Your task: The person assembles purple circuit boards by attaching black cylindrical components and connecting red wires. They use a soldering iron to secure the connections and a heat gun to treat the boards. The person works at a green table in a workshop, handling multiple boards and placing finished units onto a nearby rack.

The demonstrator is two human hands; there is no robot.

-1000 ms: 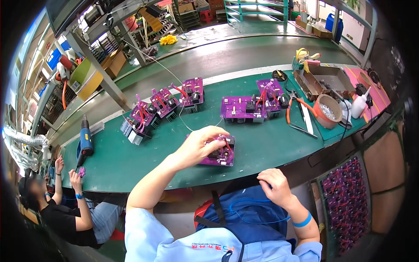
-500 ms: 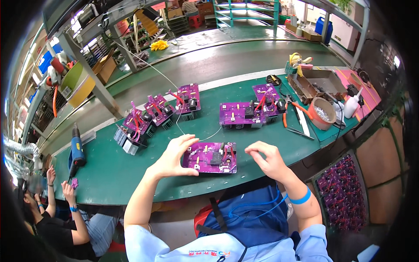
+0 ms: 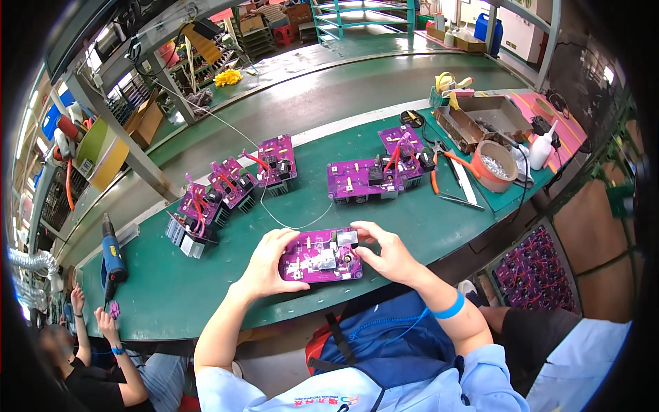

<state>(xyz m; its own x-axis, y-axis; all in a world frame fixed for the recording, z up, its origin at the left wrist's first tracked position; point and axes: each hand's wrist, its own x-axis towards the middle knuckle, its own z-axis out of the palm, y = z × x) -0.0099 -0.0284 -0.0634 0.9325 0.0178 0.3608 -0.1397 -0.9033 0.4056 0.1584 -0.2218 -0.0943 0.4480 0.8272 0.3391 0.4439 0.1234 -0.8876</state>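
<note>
A purple circuit board (image 3: 320,257) is in front of me at the near part of the bench, with shiny and pale parts on its face. My left hand (image 3: 269,264) grips its left end, fingers along the far edge and thumb at the near edge. At its right end, my right hand (image 3: 386,255) closes round the edge, with the thumb by the components. Farther back on the left stand several purple boards (image 3: 230,183) with red wires, black parts and finned metal heatsinks. Another group of purple boards (image 3: 364,177) stands beyond the board I hold, slightly right.
Pliers (image 3: 435,172), tweezers (image 3: 460,200) and an orange tub (image 3: 494,166) of small metal pieces lie right. A blue heat gun (image 3: 112,254) rests left, near a co-worker's hands (image 3: 103,323). A thin white cable (image 3: 269,214) crosses the bench. Stacked boards (image 3: 535,278) sit low right.
My right hand has moved left onto the board's right end. The board's face now shows shiny parts where black parts and red wires showed. Another person's leg and sleeve appear at lower right.
</note>
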